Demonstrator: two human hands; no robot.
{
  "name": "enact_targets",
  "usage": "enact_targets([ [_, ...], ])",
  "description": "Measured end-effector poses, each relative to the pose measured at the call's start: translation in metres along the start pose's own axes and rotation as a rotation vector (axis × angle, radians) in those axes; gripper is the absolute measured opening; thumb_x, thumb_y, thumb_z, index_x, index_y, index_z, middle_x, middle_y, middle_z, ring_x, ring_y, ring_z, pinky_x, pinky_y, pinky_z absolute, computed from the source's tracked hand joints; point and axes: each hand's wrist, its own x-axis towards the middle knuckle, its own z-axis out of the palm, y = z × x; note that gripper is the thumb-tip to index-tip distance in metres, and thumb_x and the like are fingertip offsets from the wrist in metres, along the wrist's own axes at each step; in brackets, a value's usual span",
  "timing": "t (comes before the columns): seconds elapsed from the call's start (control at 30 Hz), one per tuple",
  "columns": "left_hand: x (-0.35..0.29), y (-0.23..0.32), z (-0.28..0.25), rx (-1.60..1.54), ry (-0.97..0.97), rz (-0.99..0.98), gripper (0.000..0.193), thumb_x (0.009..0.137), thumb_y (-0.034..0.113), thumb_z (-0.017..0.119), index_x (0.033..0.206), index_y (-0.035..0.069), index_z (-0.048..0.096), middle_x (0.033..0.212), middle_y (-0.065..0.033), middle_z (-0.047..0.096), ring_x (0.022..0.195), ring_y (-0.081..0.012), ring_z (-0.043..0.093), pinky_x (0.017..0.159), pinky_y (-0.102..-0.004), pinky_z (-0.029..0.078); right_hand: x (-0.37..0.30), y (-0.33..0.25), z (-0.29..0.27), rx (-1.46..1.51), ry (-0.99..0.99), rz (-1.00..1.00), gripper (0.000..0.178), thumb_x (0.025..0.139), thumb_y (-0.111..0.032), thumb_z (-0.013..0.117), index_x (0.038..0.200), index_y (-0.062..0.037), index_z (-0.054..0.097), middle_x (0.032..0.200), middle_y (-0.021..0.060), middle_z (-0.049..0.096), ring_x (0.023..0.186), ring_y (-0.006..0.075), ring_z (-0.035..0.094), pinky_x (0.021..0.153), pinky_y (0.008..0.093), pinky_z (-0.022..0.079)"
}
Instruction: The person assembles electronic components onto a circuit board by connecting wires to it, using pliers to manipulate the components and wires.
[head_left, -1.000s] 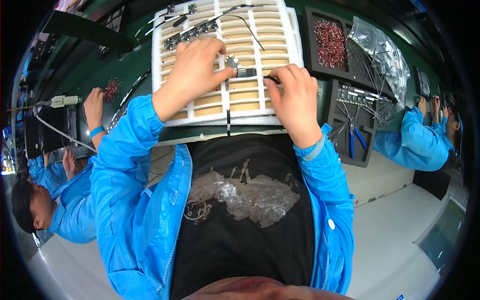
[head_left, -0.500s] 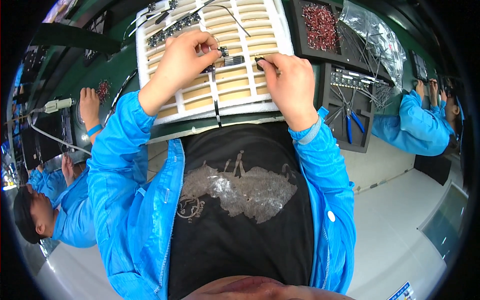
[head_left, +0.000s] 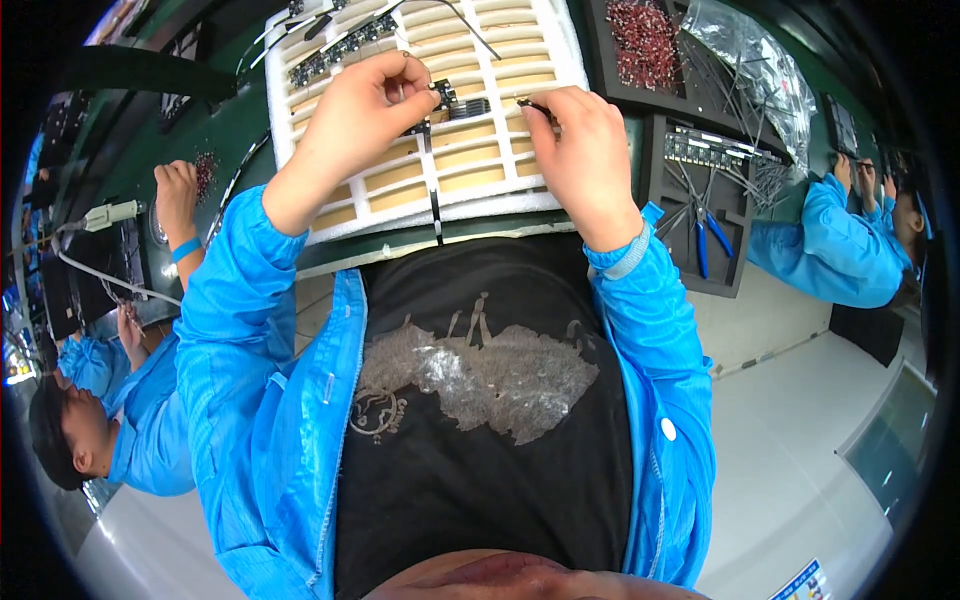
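Note:
My left hand (head_left: 350, 125) is closed over the slotted white foam tray (head_left: 279, 125), thumb and fingers pinching a small black circuit board (head_left: 444, 95). To its right, my right hand (head_left: 588, 150) pinches a small black part (head_left: 531, 103) between thumb and forefinger; its exact kind is too small to tell. Between the hands a short dark ribbed piece (head_left: 470, 108) lies across the tray's slots. A thin black strip with white marks (head_left: 434, 195) runs from below my left hand over the tray's near edge. A row of small black boards (head_left: 345, 50) rests at the tray's far left.
Right of the tray stand dark bins with red small parts (head_left: 642, 45), cable ties and blue-handled pliers (head_left: 701, 245). A clear plastic bag (head_left: 745, 60) lies behind them. Co-workers in blue sit at left (head_left: 150, 440) and right (head_left: 850, 245). Loose red parts (head_left: 205, 175) lie at left.
My right hand has turned slightly, and the black part in it now lies more level. My left hand keeps its pinch on the board, which shows more fully. The view has shifted slightly.

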Motion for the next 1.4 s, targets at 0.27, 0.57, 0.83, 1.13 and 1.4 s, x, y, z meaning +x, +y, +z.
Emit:
enact_targets([
  [0.27,-0.011,0.008,-0.005,-0.221,-0.044,-0.046,0.016,0.088,0.014,0.076,0.096,0.002,0.068,0.083,0.0028,0.062,0.079,-0.007,0.053,0.072,-0.0244,0.045,-0.001,0.003,-0.007,0.123,0.074,-0.048,0.013,0.088,-0.009,0.072,0.1,-0.0055,0.076,0.095,0.0102,0.068,0.091,0.0334,0.064,0.083,0.0423,0.051],
  [0.57,-0.046,0.054,-0.014,-0.583,-0.111,-0.051,0.011,0.089,0.007,0.074,0.093,0.003,0.064,0.091,0.0017,0.061,0.088,-0.0082,0.055,0.081,-0.0249,0.044,-0.007,0.0,-0.021,0.402,0.073,0.097,0.016,0.09,-0.01,0.075,0.105,-0.0057,0.078,0.095,0.0078,0.07,0.091,0.024,0.065,0.084,0.0337,0.051],
  [0.83,-0.056,0.074,-0.001,-0.574,-0.231,0.064,0.01,0.088,0.002,0.07,0.091,0.001,0.061,0.096,-0.0032,0.063,0.096,-0.0135,0.06,0.092,-0.0298,0.047,0.003,-0.003,-0.017,0.346,0.081,0.08,0.005,0.089,-0.008,0.073,0.093,-0.0037,0.072,0.089,0.0089,0.069,0.082,0.0243,0.065,0.072,0.0353,0.05],
  [1.13,-0.055,0.072,-0.005,-0.616,-0.195,-0.041,0.008,0.091,0.001,0.065,0.091,0.005,0.058,0.099,-0.0063,0.062,0.095,-0.0144,0.055,0.089,-0.03,0.044,0.013,0.0,-0.008,-0.104,-0.018,-0.293,0.006,0.083,-0.006,0.07,0.085,-0.0107,0.066,0.078,0.0057,0.066,0.078,0.0298,0.063,0.075,0.0424,0.048],
  [1.4,-0.07,0.059,0.003,-0.652,-0.178,-0.087,0.011,0.09,0.004,0.069,0.092,0.006,0.059,0.096,0.0002,0.064,0.093,-0.0104,0.057,0.087,-0.0281,0.045,-0.012,-0.021,-0.018,0.018,-0.072,-0.362,0.017,0.077,-0.008,0.063,0.093,-0.0127,0.063,0.092,0.0048,0.059,0.093,0.0248,0.06,0.083,0.0403,0.044],
])
